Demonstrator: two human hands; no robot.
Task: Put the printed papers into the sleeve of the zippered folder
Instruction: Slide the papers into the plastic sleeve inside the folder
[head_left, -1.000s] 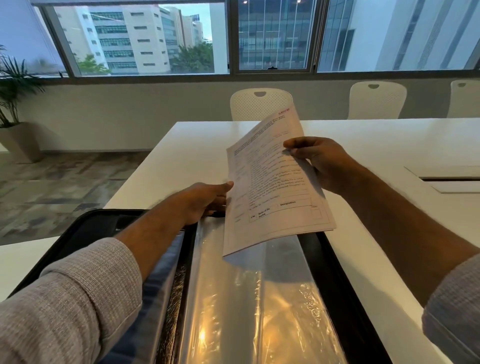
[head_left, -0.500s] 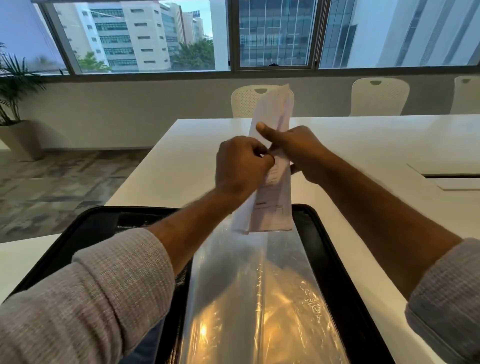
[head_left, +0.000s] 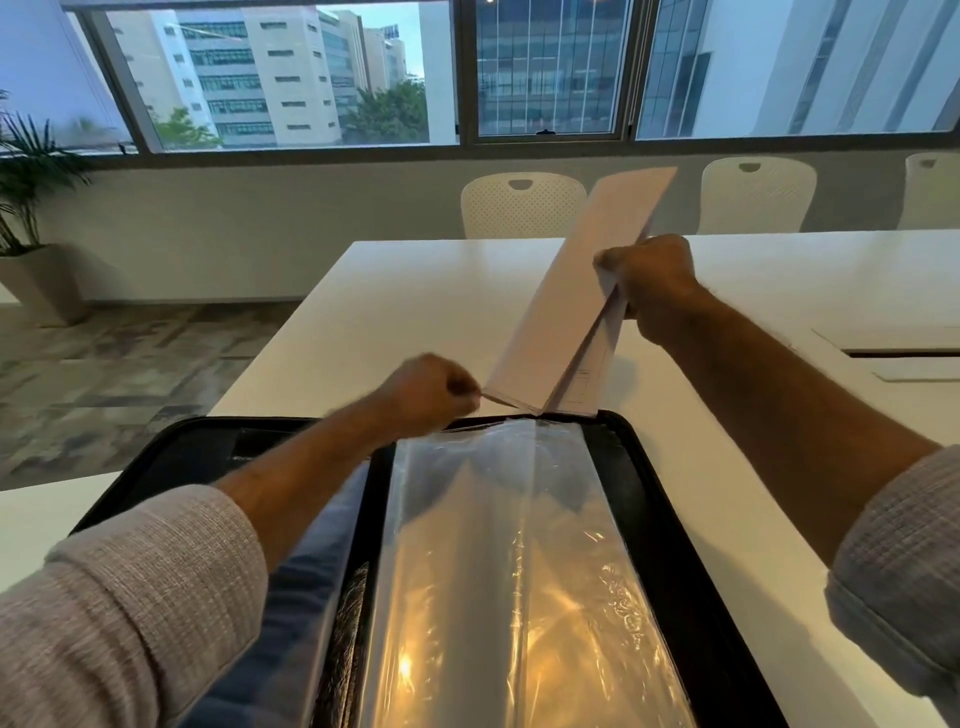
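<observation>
The stack of white printed papers (head_left: 571, 296) stands tilted above the far end of the open black zippered folder (head_left: 670, 525), its lower edge just at the mouth of the clear, glossy plastic sleeve (head_left: 467, 545) and its upper end leaning away to the right, toward the window. The right hand (head_left: 654, 286) is curled round the papers' right-hand edge about halfway up, fingers wrapped over the sheets, so the stack lies to the left of that hand and runs both above and below it. The left hand (head_left: 426, 395) is closed in a pinch at the papers' lower left corner, where a thin edge sticks out toward it; whether it nips the paper or the lip of the sleeve cannot be told. That corner sits just to the right of the left hand. The folder lies flat on the white table (head_left: 395, 322), the sleeve spread along its right half and catching warm light. Both forearms show grey knitted sleeves (head_left: 130, 597). White perforated chairs (head_left: 519, 205) stand at the table's far side.
</observation>
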